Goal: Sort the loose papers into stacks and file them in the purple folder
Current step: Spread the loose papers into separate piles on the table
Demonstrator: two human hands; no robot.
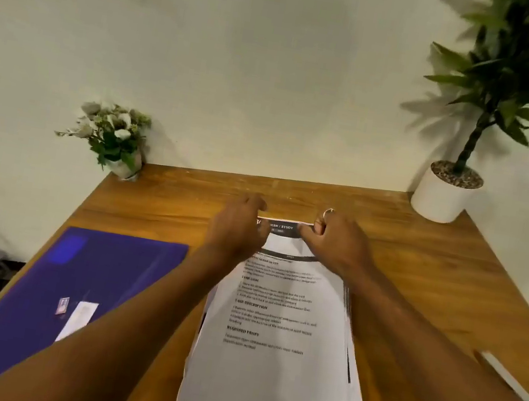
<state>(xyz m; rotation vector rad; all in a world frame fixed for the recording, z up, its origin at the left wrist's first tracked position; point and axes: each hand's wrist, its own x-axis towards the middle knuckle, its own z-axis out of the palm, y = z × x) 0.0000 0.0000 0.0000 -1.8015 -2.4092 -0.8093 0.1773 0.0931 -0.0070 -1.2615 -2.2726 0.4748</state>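
- The left hand [237,229] and the right hand [337,243] curl over the far edge of the paper stack [272,340]. They seem to pinch it, but blur hides the grip.
- Probably 1 stack is being squared. Next, the closed purple folder [68,290], just left of it, needs opening.
- The desk [434,279] gives room at the right.

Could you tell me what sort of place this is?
Probably a study or office desk: a brown wooden tabletop, a stack of printed white papers beside a purple folder, and a green plant in a white pot.
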